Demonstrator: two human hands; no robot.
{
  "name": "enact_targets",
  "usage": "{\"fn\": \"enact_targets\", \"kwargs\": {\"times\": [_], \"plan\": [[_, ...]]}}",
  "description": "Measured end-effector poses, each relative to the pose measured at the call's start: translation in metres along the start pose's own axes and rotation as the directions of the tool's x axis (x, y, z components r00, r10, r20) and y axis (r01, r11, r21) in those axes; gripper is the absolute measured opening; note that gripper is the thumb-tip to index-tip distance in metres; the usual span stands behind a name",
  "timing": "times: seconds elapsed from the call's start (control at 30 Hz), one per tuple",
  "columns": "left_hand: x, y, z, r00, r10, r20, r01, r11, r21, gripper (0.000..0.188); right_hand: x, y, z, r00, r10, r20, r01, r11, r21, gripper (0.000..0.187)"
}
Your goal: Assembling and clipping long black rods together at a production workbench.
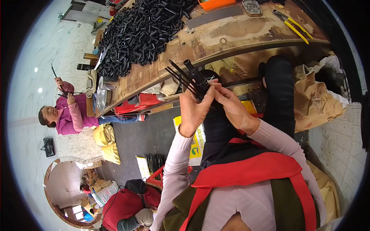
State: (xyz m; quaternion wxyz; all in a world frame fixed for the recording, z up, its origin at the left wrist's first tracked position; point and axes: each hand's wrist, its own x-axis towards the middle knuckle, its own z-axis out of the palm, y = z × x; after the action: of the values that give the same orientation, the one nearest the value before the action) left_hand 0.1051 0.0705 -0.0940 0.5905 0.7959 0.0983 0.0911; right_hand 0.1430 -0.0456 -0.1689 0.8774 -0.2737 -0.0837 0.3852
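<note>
The left hand (192,109) is closed around a bundle of thin black rods (185,79), gripping it near its lower end; the rods fan out up and to the left, and a thicker black tube (192,69) sits among them. The right hand (231,106) meets the bundle from the right, fingertips pinched on its lower part just beside the left thumb. What the right fingertips pinch is too small to tell; it may be a thin pale tie. The bundle is held in the air in front of the desk (231,36), below its front edge and not touching it.

On the desk, a large heap of short black tubes (142,30) covers the left portion of the top. An orange tray (216,4) stands at the far edge; its contents are cut off by the frame. A small dark dish (252,7) beside it holds small dark parts. Yellow-handled pliers (295,27) lie at the right end. Stacked metal bowls (103,92) rest at the near left corner; their contents are not visible.

Under the desk lie a red crate (133,106) and yellow sacks (106,142). Crumpled brown paper bags (320,104) lie at the right. A second person in a pink top (73,115) sits at the left, holding thin black rods.
</note>
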Motion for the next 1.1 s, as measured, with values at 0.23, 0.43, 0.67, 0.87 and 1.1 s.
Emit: {"fn": "enact_targets", "kwargs": {"times": [0.23,0.43,0.67,0.87,1.1], "plan": [[-0.003,0.001,0.013,0.997,-0.003,-0.08,0.0,0.999,-0.038,0.018,-0.001,-0.003,-0.008,0.998,0.035,0.044,-0.039,0.995,0.093,0.031],[0.002,-0.002,0.021,0.999,0.027,-0.044,-0.033,0.991,-0.13,0.012,-0.008,-0.006,-0.01,1.0,-0.024,-0.013,0.025,0.997,0.074,0.032],[0.009,-0.011,0.013,0.988,0.131,0.082,-0.131,0.991,-0.008,0.022,-0.029,-0.022,-0.058,1.0,-0.003,0.013,0.009,0.851,-0.526,0.035],[0.03,0.002,0.027,0.966,0.155,0.209,-0.147,0.988,-0.051,0.016,-0.032,-0.203,-0.087,0.821,-0.493,0.288,0.118,-0.347,-0.93,0.02],[0.045,-0.001,0.046,0.905,0.235,0.354,-0.262,0.965,0.03,0.014,0.034,-0.281,-0.177,0.656,-0.626,0.422,-0.337,-0.743,-0.579,0.05]]}}
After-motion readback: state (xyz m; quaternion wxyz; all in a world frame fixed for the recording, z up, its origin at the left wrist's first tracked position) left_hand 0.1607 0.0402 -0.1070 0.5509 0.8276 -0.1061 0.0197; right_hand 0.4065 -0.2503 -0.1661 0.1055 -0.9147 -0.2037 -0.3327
